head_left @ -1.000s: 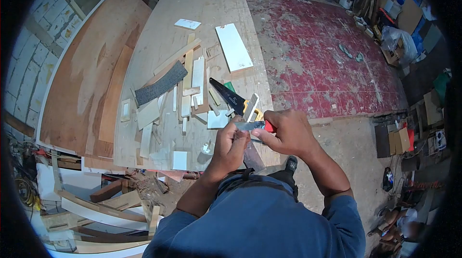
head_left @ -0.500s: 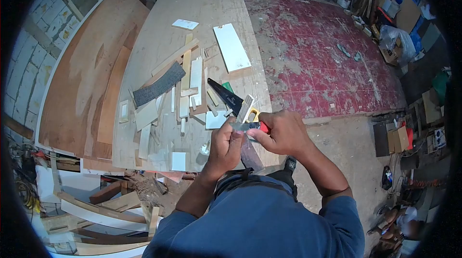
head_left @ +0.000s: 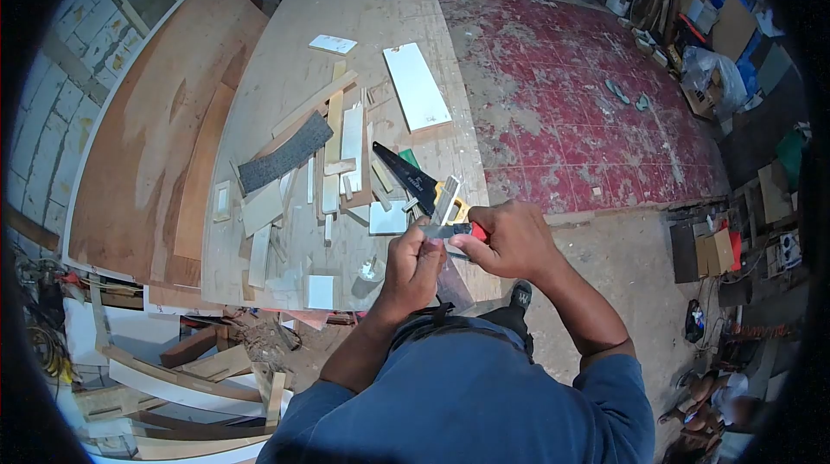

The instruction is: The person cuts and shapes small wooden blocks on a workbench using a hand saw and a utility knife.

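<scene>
My right hand (head_left: pixel 517 237) is closed around the red handle (head_left: pixel 477 232) of a tool with a flat grey blade (head_left: pixel 448 230). The blade reaches left to the fingers of my left hand (head_left: pixel 413 265). My left hand is closed on a narrow pale wooden strip (head_left: pixel 446 199), which points up and away over the bench; the blade lies across its lower part. Just beyond them, a handsaw (head_left: pixel 406 177) with a black blade and yellow handle rests on the wooden bench (head_left: pixel 285 109). The strip's lower end is hidden by my fingers.
Offcuts, a white board (head_left: pixel 417 86) and a curved grey textured strip (head_left: pixel 287 153) lie on the bench. A large brown panel (head_left: pixel 156 144) leans at left. Slippers (head_left: pixel 617 90) lie on the red floor (head_left: pixel 571 109). Another person (head_left: pixel 718 399) is at lower right.
The wooden strip has shifted slightly right and shows more clearly. The blade has turned a little and looks darker. Both hands stay in nearly the same place.
</scene>
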Available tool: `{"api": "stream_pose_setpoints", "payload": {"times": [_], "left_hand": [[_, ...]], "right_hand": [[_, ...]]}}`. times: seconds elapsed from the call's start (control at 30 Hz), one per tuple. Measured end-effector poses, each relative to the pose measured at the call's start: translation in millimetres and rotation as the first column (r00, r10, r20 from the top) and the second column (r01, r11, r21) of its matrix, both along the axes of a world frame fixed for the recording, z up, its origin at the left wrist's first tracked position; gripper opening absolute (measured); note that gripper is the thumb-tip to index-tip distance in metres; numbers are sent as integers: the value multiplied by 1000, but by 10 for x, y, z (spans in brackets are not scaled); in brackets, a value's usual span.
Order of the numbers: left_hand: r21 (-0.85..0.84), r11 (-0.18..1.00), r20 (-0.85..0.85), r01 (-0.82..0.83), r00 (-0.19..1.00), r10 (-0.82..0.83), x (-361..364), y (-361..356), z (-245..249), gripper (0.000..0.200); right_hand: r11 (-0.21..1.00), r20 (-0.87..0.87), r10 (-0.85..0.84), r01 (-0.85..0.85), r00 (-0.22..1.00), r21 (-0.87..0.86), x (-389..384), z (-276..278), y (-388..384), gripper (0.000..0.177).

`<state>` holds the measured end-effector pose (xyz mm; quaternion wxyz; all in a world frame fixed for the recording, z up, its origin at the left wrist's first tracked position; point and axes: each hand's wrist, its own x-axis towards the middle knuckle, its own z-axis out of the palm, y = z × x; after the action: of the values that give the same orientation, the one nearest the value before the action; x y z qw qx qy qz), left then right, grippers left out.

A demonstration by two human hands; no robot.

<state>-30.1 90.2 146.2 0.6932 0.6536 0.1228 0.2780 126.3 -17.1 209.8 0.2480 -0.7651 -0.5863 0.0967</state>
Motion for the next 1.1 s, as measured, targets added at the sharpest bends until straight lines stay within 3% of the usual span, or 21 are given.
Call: {"api": "stream_pose_setpoints", "payload": {"times": [0.27,0.63,1.1], "left_hand": [[-40,998,-27,49,998,-50,53,-25,-12,22],[-94,993,-68,74,994,-80,79,-3,-94,38],[-138,986,-76,91,992,-103,128,0,-73,43]], "right_hand": [[1000,9,5,-6,1000,13,77,-90,-44,56],[1000,-1,6,-6,1000,-9,151,-121,-77,58],[1000,-7,5,-5,1000,-4,208,-145,-79,56]]}}
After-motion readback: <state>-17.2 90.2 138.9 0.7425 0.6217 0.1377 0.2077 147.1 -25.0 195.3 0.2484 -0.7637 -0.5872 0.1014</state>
